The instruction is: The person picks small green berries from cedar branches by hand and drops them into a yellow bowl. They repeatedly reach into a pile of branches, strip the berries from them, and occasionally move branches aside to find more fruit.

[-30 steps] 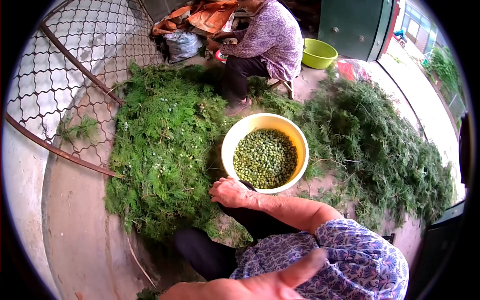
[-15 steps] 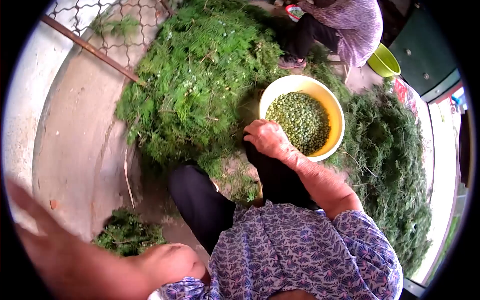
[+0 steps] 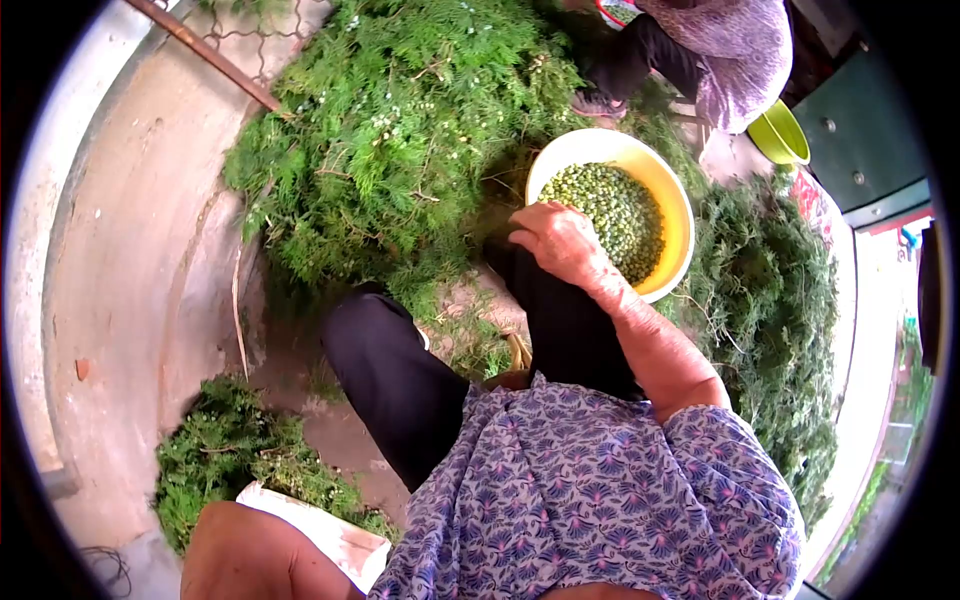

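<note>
My right hand (image 3: pixel 565 241) is above my dark-trousered right knee, at the near left rim of a yellow bucket (image 3: pixel 683 222). Its fingers bend downward, the thumb apart from them, and I see nothing held. Small round green berries (image 3: pixel 610 210) partly fill the bucket. Of my left arm (image 3: pixel 265 555) only a bare bent part shows at the bottom left; the hand is out of view. Close to that arm lie a white flat-sided object (image 3: pixel 325 530), partly hidden, and a small heap of green sprigs (image 3: pixel 225 440).
A large pile of leafy evergreen branches (image 3: pixel 400 140) lies ahead, with darker branches (image 3: pixel 765 290) to the right. Another person (image 3: pixel 735 55) sits at the back by a lime-green basin (image 3: pixel 778 133). A rusty bar (image 3: pixel 215 60) and green cabinet (image 3: pixel 865 130) flank the area.
My left arm has swung down and back, taking its hand out of view and uncovering the white object. My right hand has lifted slightly from the knee. The view has shifted a little.
</note>
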Demonstrator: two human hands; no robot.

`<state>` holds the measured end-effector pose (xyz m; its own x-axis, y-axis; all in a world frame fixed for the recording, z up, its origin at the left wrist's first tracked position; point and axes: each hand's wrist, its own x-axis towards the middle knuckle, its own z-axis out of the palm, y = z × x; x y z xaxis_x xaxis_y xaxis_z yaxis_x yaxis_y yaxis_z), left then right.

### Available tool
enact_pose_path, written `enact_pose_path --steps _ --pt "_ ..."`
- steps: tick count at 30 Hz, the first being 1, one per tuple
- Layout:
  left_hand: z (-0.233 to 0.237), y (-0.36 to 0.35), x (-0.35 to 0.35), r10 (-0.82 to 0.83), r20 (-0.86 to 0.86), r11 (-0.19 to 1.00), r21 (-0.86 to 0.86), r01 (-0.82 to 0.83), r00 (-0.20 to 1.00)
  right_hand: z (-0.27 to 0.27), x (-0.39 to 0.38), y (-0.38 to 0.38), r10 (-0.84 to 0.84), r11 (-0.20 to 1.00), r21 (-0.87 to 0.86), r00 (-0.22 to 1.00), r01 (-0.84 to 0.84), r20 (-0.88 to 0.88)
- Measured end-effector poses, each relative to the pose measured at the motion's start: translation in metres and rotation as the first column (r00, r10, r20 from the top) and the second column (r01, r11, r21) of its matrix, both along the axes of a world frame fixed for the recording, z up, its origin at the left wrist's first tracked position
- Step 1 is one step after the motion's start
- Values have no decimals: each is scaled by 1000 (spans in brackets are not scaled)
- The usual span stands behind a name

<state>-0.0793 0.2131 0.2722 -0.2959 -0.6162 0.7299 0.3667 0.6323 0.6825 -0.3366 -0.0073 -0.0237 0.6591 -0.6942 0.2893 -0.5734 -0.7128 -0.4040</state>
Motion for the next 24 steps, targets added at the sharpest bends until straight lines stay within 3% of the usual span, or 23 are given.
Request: enact_pose_path --steps 1,7,10,11,14,16,18,20,21,23,24 --pt "-1 3 2 10 -5 1000 -1 -10 1000 0 1 0 -58 997 52 998 57 11" --pt "-1 11 18 68 -80 997 -30 -71 994 17 3 0 30 997 74 999 -29 -23" --pt "0 6 36 128 -136 991 -29 -133 982 16 13 -14 197 970 149 980 -193 -10" --pt "2 0 40 158 -153 986 -28 -164 975 19 22 -19 164 961 224 986 -162 11" --pt "-20 -30 64 284 -285 953 -23 -303 915 16 53 -47 278 941 181 958 -286 66" --pt "-61 -71 82 420 -399 900 65 -431 815 5 80 -68 359 900 252 933 -356 37" --pt "-128 -121 105 557 -473 830 283 -481 683 -16 105 -88 422 861 321 907 -395 -16" --pt "-215 -173 124 680 -466 721 566 -400 566 -48 134 -110 516 784 434 854 -444 -59" --pt "-226 -190 105 868 -478 494 859 -134 133 -63 147 -119 522 779 439 851 -448 -56" --pt "-275 -200 113 954 -298 298 954 -24 29 -85 177 -133 569 752 526 794 -397 -214" --pt "-292 -199 120 961 -275 275 961 25 2 -92 191 -137 569 748 550 785 -371 -246"
